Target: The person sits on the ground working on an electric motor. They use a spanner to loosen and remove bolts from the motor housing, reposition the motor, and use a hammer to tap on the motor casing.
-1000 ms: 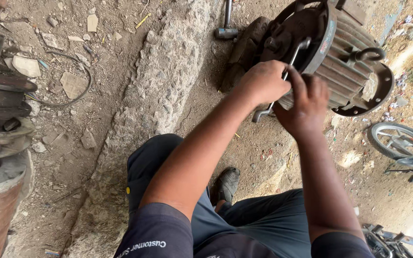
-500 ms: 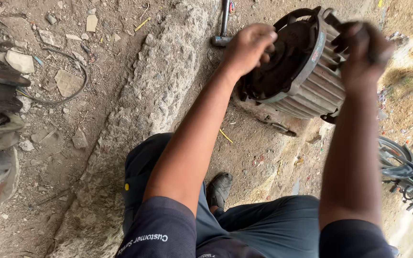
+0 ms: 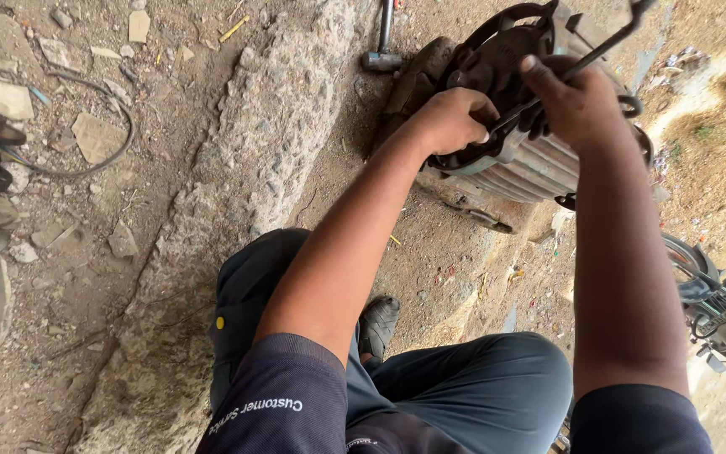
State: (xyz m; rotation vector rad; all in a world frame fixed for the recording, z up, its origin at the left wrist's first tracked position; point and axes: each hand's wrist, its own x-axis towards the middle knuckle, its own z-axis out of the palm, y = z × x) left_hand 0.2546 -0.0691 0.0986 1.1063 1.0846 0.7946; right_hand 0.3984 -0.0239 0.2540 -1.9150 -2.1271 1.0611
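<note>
A left hand (image 3: 451, 118) is clamping the rim of a grimy, ribbed grey electric motor (image 3: 518, 160). The right hand (image 3: 573, 101) is fisting a thin dark metal rod (image 3: 598, 46). The rod could slip off and jab the fingers.

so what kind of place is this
Probably an open-air repair yard on bare ground. The left hand and right hand, gripping a metal rod, work on a finned electric motor lying on dirt. A hammer lies nearby, rubble along a rough concrete strip.

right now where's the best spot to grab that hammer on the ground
Take the hammer by its bare handle, coming from above. It lies flat on the dirt beside the motor, head toward the person and handle running away out of view, so only the straight shaft offers a closed grip. Both hands are on the motor.
</note>
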